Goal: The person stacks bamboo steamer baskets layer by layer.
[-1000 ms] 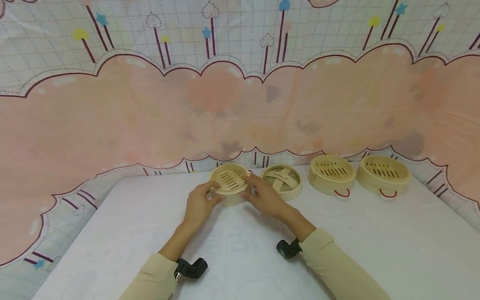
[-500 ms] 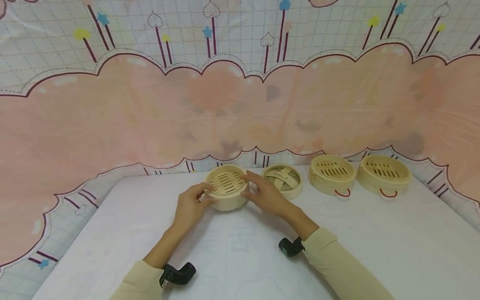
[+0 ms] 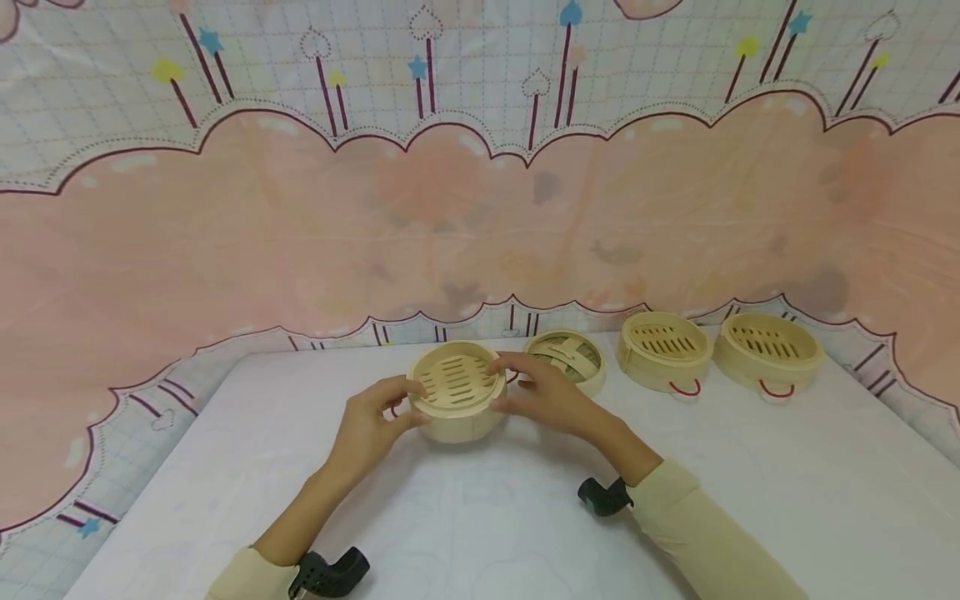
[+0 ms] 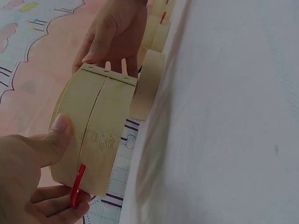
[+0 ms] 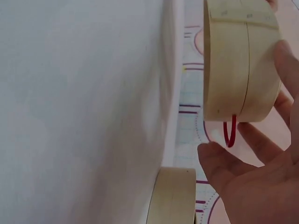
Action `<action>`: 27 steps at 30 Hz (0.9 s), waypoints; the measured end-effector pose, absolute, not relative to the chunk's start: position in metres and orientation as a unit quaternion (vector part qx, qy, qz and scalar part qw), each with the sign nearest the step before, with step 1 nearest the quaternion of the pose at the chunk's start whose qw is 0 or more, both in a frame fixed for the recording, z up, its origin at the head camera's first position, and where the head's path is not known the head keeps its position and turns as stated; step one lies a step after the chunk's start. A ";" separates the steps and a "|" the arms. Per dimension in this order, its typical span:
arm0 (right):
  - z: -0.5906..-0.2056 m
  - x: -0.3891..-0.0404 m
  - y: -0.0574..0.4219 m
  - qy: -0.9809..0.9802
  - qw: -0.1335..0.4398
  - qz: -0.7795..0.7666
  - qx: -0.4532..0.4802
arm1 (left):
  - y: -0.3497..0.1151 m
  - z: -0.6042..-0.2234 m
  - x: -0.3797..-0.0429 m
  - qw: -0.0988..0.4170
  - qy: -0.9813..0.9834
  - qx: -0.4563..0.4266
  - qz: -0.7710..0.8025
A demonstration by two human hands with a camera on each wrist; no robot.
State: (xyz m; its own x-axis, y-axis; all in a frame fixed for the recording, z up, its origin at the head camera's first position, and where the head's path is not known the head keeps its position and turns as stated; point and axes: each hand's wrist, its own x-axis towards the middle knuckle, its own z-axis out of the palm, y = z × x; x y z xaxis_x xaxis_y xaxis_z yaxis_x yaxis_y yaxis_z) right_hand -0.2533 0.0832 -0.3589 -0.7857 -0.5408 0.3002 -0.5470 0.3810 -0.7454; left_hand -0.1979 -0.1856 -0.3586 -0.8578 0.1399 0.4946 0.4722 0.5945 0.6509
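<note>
Both hands hold a small round bamboo steamer basket (image 3: 459,427) with a slatted base and red loop handles. My left hand (image 3: 366,422) grips its left side, and in the left wrist view the thumb presses its wall near a red handle (image 4: 77,184). On the opposite side my right hand (image 3: 551,398) holds the rim, its thumb on the wall in the right wrist view. Both wrist views show the basket raised off the white tabletop. Just behind my right hand lies a bamboo steamer lid (image 3: 568,353) with crossed bands, partly hidden by that hand.
Two more slatted steamer baskets (image 3: 663,371) (image 3: 768,367) stand side by side at the back right, red handles facing forward. A patterned cloth (image 3: 337,242) rises behind the white table (image 3: 480,517). Black cameras sit on both wrists.
The steamer basket has come nearer to me, moving away from the lid. Both hands moved with it, and the left forearm shifted left. The lid and the other baskets stayed put.
</note>
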 end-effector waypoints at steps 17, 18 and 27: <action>-0.361 -0.239 0.099 -0.793 -0.038 0.519 0.317 | -0.189 -0.363 -0.184 0.163 -0.853 -0.206 -0.452; -0.360 -0.237 0.099 -0.790 -0.041 0.523 0.316 | -0.189 -0.363 -0.183 0.159 -0.852 -0.206 -0.454; -0.360 -0.221 0.103 -0.796 -0.067 0.536 0.273 | -0.187 -0.367 -0.178 0.110 -0.838 -0.205 -0.494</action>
